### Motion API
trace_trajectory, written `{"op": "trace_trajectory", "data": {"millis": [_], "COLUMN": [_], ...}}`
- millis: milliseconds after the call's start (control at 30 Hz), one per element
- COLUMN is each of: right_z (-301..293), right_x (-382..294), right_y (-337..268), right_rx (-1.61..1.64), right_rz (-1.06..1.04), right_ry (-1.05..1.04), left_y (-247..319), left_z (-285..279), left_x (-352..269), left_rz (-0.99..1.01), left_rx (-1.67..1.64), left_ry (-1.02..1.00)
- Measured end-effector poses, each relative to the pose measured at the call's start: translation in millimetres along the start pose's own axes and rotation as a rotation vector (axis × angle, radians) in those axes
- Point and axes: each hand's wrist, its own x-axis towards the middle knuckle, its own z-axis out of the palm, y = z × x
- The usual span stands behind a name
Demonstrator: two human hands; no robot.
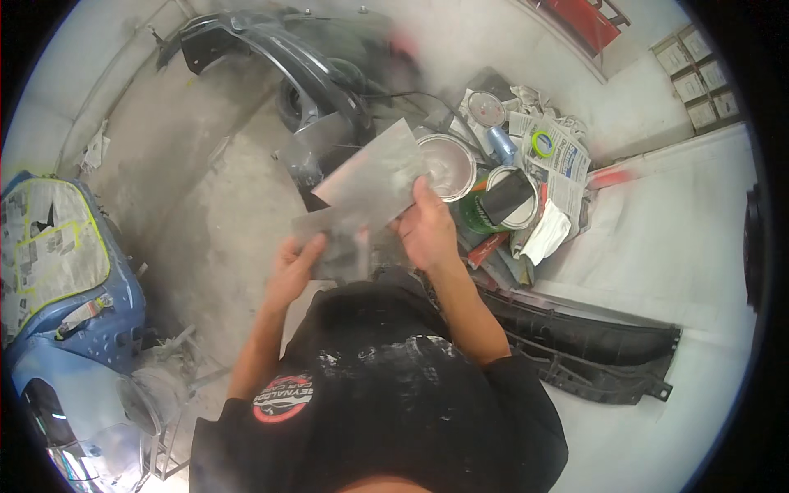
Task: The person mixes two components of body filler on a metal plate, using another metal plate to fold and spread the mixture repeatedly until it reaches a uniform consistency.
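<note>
My right hand (428,225) grips the lower right edge of a flat, pale grey rectangular sheet (373,169), its thumb on top. Pinkish smears run along the sheet's left side. In my left hand (296,265) is a smaller, blurred grey flat piece (342,249), held by its left edge. The two pieces overlap in front of my chest; I cannot tell whether they touch. Just beyond my right hand stands an open can of pale filler (445,166). Beside it is a green-labelled can (471,212) with a black flat plate (505,197) lying across its top.
Ahead stands a dark car fender (290,68). Newspaper (564,172) carries a green tape roll (542,144); a blue cup (502,145) lies nearby. A white cloth (547,231) hangs at its edge. Blue masked bodywork (117,296) is left; a black plastic panel (592,345) lies right.
</note>
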Motion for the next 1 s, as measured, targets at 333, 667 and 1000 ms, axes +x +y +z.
{"op": "trace_trajectory", "data": {"millis": [333,667,1000], "right_z": [-92.0,-124.8,-109.7], "right_x": [40.6,95.1,98.8], "right_y": [-130.1,-109.5,-99.1], "right_rx": [-1.248,-2.237,-2.134], "right_rz": [-0.439,-0.224,-0.287], "right_ry": [0.208,0.159,-0.081], "left_y": [-103.8,-300.4,-283.1], "left_z": [-142.9,-142.7,-130.7], "left_x": [-54.7,-225.0,-230.7], "left_rz": [-0.566,-0.917,-0.834], "left_rx": [-0.282,-1.021,-0.891], "left_ry": [0.544,0.568,0.666]}}
